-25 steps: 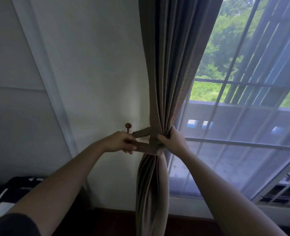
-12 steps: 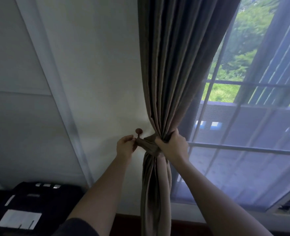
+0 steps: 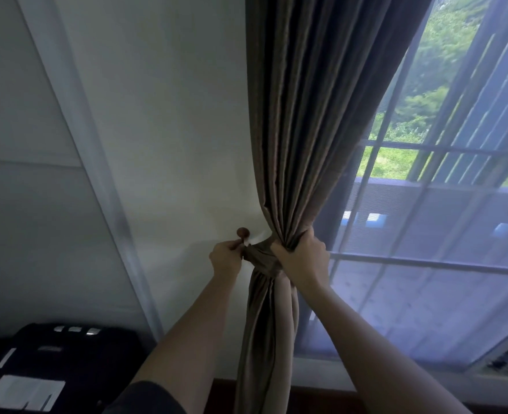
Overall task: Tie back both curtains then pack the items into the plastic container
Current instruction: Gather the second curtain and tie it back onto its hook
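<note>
The left hand [image 3: 225, 259] pinches with curled fingers the end of the brown fabric tieback band [image 3: 260, 261], directly under the small round brown knob [image 3: 243, 233]. The right hand [image 3: 302, 258] is clenched around the gathered brown pleated fabric curtain [image 3: 300, 115], just to the right of the knob. The band goes around the curtain between both hands. The knob sits on the white wall [image 3: 172, 115]. Right of the knob is the barred window [image 3: 426, 249] with green trees outside. Far below and left of the knob lies a black case [image 3: 67, 369] with white labels.

both hands [image 3: 302, 258] on gathered curtain [image 3: 300, 144]
</note>
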